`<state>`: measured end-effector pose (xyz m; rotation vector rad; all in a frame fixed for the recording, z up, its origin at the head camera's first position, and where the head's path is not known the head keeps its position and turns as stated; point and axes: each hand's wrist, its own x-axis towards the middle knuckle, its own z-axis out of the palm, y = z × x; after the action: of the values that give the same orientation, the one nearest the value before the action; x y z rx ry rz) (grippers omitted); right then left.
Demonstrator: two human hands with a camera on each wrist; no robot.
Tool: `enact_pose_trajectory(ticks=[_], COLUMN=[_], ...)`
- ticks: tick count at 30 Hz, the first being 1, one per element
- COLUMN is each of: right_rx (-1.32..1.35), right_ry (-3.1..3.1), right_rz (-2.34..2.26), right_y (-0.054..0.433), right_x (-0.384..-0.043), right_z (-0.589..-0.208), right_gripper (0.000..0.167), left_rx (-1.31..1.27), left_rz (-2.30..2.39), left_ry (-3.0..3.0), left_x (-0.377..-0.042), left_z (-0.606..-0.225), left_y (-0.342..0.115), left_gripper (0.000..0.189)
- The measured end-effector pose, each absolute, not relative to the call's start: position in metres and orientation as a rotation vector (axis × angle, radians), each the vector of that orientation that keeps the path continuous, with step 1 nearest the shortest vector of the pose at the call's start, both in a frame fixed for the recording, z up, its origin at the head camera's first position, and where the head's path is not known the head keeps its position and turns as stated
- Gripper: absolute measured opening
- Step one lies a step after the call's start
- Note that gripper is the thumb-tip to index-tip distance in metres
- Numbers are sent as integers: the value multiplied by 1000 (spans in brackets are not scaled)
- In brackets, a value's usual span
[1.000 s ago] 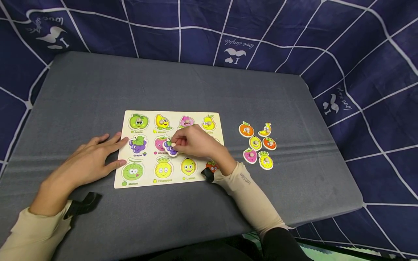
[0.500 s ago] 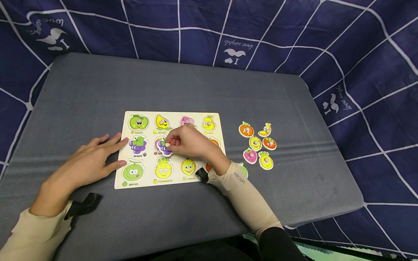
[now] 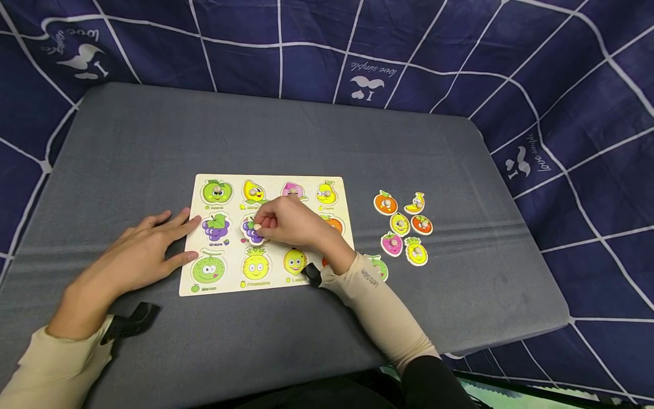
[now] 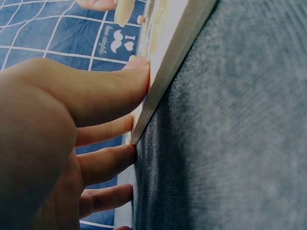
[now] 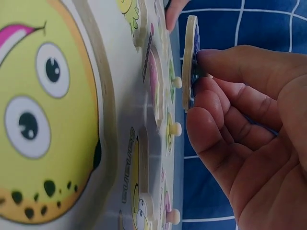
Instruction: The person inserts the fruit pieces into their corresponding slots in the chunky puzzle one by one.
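By its small knob my right hand (image 3: 296, 222) pinches a purple grape puzzle piece (image 3: 250, 232). The piece hovers over the strawberry recess of a pale wooden fruit board (image 3: 276, 282), covering most of that picture. The right wrist view shows a gap between the grape piece (image 5: 188, 67) and the board's face. Just left of it lies the grape recess (image 3: 215, 227), with a printed grape picture. With fingers spread, my left hand (image 3: 125, 255) touches the board's left edge; in the left wrist view its thumb (image 4: 115, 91) rests at the rim.
Knobbed apple (image 3: 217, 191), mango (image 3: 253, 192), peach (image 3: 293, 191) and pear (image 3: 327, 193) pieces sit in the board's top row. Right of the board lie several loose pieces, including a strawberry (image 3: 391, 243) and a pineapple (image 3: 416, 251). A melon piece (image 3: 379, 266) is partly behind my right forearm.
My right hand has carried the grape piece a short way left across the board, from the strawberry recess's right side to over it. The left hand has stayed in place.
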<state>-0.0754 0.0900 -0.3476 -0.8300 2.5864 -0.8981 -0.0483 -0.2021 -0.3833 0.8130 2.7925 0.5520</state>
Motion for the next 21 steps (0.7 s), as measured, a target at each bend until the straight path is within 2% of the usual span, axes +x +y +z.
enact_pose_trajectory(ticks=[21], right_rx=[-818], right_ry=[2563], right_rz=[-925], right_y=[75], right_x=[-78], right_z=[-350], right_gripper=[4], left_rx=[764], left_rz=[511], left_ry=[2745], left_x=[-50], left_z=[-383], left_y=[-200], left_gripper=[72])
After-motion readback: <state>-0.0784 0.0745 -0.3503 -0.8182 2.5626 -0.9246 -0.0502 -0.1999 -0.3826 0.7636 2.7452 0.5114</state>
